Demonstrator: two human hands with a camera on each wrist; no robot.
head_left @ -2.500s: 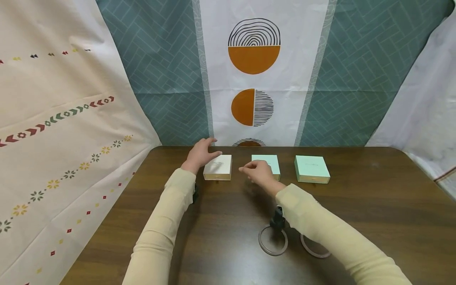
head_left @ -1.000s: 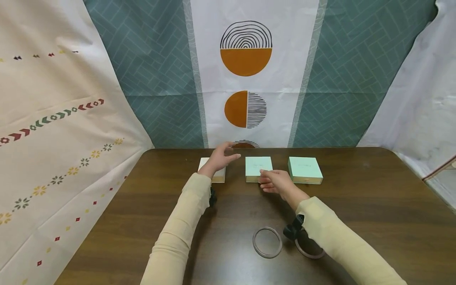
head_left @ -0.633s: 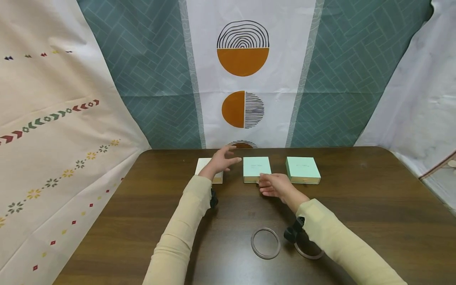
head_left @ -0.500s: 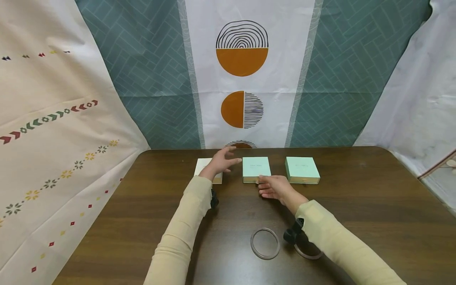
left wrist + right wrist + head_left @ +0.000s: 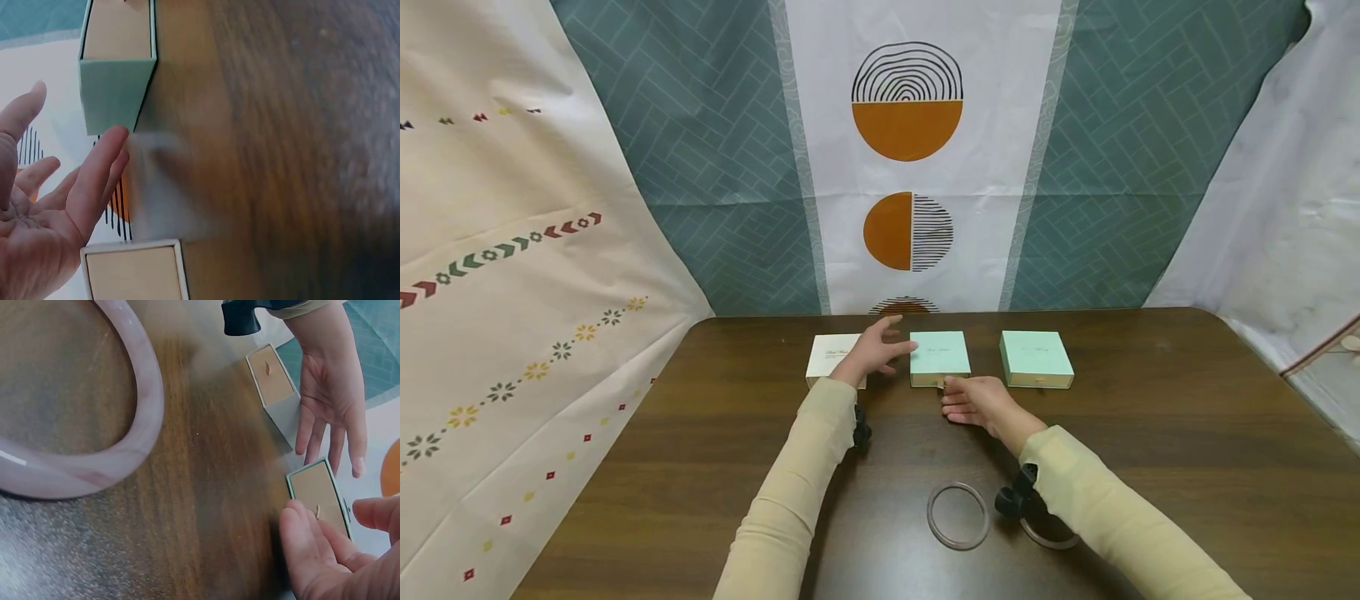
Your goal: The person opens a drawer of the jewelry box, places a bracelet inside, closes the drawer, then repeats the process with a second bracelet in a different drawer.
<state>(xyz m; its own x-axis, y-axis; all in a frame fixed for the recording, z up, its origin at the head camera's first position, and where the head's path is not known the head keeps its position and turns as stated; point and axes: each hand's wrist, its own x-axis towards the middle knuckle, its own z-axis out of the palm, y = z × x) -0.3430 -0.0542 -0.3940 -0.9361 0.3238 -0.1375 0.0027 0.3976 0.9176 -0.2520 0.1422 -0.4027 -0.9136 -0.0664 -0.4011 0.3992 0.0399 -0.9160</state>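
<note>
A mint-green drawer box [image 5: 940, 352] stands in the middle of a row on the dark wooden table. My right hand [image 5: 983, 404] is at its front, its fingers beside the small pull tab. In the right wrist view, the thumb and fingers [image 5: 295, 528] stand apart on either side of the tab [image 5: 317, 512]. My left hand [image 5: 872, 350] hovers palm inward at the box's left side, fingers spread, holding nothing. In the left wrist view, a fingertip [image 5: 119, 134] comes right up to the green box's side [image 5: 115, 90]. A white drawer box [image 5: 831, 352] sits partly behind the left hand.
Another mint-green drawer box [image 5: 1036, 357] stands to the right in the row. Nearer me lies a pinkish-grey bangle [image 5: 958, 546], seen large as a marbled pink bangle [image 5: 150, 394] in the right wrist view. A second bangle [image 5: 1056, 545] is partly under my right forearm.
The left hand has moved right from the white box to the middle box's side. My right hand has moved from over the middle box down to its front tab.
</note>
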